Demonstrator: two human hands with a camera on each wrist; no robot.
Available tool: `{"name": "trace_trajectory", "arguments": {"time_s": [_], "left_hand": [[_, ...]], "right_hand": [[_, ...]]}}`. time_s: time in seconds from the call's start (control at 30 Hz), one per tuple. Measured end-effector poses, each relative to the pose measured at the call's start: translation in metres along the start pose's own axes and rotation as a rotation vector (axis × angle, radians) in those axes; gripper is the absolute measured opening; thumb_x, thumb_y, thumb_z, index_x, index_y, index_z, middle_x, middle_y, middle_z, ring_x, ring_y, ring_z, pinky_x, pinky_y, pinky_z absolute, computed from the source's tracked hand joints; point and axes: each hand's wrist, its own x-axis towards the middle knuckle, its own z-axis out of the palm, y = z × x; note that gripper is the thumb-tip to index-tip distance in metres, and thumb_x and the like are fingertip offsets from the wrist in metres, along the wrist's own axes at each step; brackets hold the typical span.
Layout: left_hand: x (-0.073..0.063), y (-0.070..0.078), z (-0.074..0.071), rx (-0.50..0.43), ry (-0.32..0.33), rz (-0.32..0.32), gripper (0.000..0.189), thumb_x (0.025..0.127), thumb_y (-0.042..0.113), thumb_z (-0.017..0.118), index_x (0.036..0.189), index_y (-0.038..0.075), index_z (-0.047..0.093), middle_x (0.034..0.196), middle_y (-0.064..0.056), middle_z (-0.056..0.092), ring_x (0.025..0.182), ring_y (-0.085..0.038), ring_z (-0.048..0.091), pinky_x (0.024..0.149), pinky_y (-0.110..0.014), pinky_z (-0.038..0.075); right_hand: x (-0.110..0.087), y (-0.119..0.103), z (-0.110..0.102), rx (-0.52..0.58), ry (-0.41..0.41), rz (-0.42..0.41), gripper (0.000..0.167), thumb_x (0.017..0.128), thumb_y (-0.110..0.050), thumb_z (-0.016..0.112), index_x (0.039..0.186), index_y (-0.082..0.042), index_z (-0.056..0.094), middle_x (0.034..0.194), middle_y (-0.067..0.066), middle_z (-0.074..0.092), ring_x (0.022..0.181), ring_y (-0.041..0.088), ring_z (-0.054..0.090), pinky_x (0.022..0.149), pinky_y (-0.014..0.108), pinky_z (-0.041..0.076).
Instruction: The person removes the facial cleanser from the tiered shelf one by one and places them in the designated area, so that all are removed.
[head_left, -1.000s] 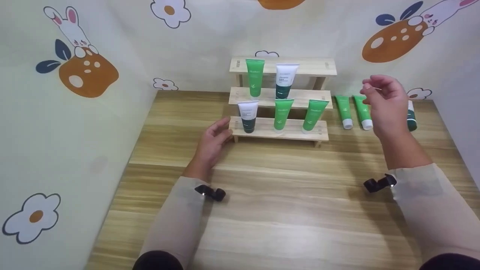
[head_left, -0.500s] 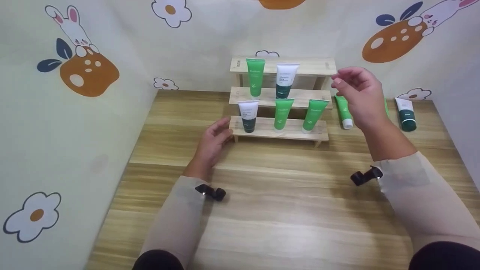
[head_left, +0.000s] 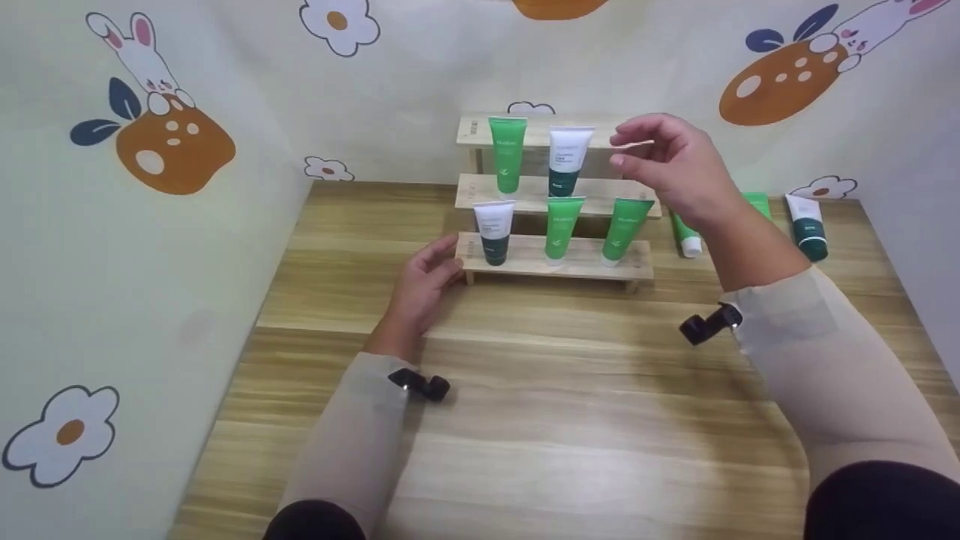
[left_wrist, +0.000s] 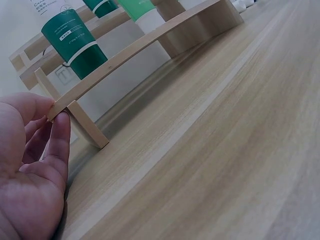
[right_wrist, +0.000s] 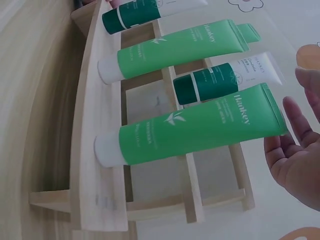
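A three-step wooden display rack (head_left: 526, 259) stands at the back of the table. My left hand (head_left: 421, 291) pinches the left end of its lowest step; in the left wrist view the thumb and fingers meet at the board's corner (left_wrist: 64, 102). My right hand (head_left: 675, 169) is raised over the rack's right side, thumb and fingers apart, holding nothing. Left of its fingertips, a white and dark-green tube (head_left: 570, 154) stands on the middle step beside a green tube (head_left: 508, 154). The lowest step bears another white and dark-green tube (head_left: 494, 234) and two green tubes (head_left: 561, 230), (head_left: 627, 231).
Right of the rack, a green tube (head_left: 688, 238), another one (head_left: 759, 204) partly hidden by my right forearm, and a white and dark-green tube (head_left: 808, 227) lie on the wood-grain table (head_left: 540, 405). A patterned sheet (head_left: 405, 97) rises behind and at the sides.
My right hand has moved left, from above the lying tubes to the rack's right side, uncovering the white and dark-green tube at far right. My left hand stays on the rack.
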Motion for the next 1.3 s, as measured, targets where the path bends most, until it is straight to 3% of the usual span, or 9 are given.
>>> {"name": "trace_trajectory", "arguments": {"time_s": [0.23, 0.47, 0.67, 0.77, 1.0, 1.3], "left_hand": [[-0.001, 0.001, 0.001, -0.002, 0.006, -0.01, 0.049, 0.1, -0.002, 0.068, 0.148, 0.003, 0.06, 0.153, -0.016, 0.06, 0.122, -0.019, 0.067, 0.101, -0.027, 0.061], [-0.001, 0.0, 0.001, 0.006, 0.003, -0.021, 0.048, 0.1, -0.001, 0.068, 0.147, 0.007, 0.062, 0.152, -0.013, 0.061, 0.123, -0.02, 0.068, 0.102, -0.027, 0.061], [-0.001, -0.001, 0.0, -0.005, -0.01, -0.018, 0.049, 0.101, -0.001, 0.067, 0.149, 0.006, 0.06, 0.147, -0.017, 0.062, 0.118, -0.018, 0.068, 0.097, -0.024, 0.061], [0.0, -0.001, 0.0, -0.002, -0.007, -0.024, 0.049, 0.101, 0.0, 0.067, 0.149, 0.006, 0.061, 0.147, -0.017, 0.062, 0.117, -0.018, 0.068, 0.096, -0.024, 0.061], [0.0, -0.001, 0.0, 0.021, -0.003, -0.033, 0.049, 0.101, 0.001, 0.067, 0.15, 0.007, 0.06, 0.149, -0.015, 0.062, 0.121, -0.019, 0.068, 0.101, -0.026, 0.06], [0.0, 0.001, -0.001, 0.031, -0.004, -0.03, 0.049, 0.101, 0.001, 0.067, 0.15, 0.008, 0.061, 0.149, -0.015, 0.063, 0.122, -0.02, 0.067, 0.102, -0.027, 0.06]], "right_hand": [[0.016, -0.008, 0.009, -0.103, -0.056, 0.064, 0.045, 0.098, -0.022, 0.079, 0.141, -0.022, 0.066, 0.142, 0.001, 0.065, 0.131, 0.023, 0.066, 0.1, 0.023, 0.06], [0.024, -0.007, 0.017, -0.09, -0.066, 0.104, 0.042, 0.098, -0.018, 0.079, 0.139, -0.021, 0.069, 0.14, 0.002, 0.066, 0.132, 0.027, 0.066, 0.105, 0.026, 0.061], [0.027, -0.007, 0.019, -0.123, -0.034, 0.146, 0.037, 0.098, -0.022, 0.08, 0.134, -0.023, 0.072, 0.135, 0.0, 0.067, 0.133, 0.026, 0.064, 0.11, 0.03, 0.059], [0.028, -0.006, 0.019, -0.13, -0.003, 0.16, 0.033, 0.097, -0.024, 0.08, 0.129, -0.022, 0.073, 0.131, -0.001, 0.068, 0.128, 0.023, 0.065, 0.108, 0.029, 0.059], [0.027, -0.002, 0.012, -0.061, 0.044, 0.167, 0.029, 0.096, -0.02, 0.081, 0.124, -0.019, 0.074, 0.123, -0.001, 0.067, 0.109, 0.023, 0.067, 0.083, 0.024, 0.059], [0.018, 0.003, -0.005, -0.005, 0.093, 0.165, 0.031, 0.097, -0.021, 0.08, 0.127, -0.016, 0.073, 0.126, 0.001, 0.066, 0.118, 0.023, 0.067, 0.092, 0.021, 0.062]]}}
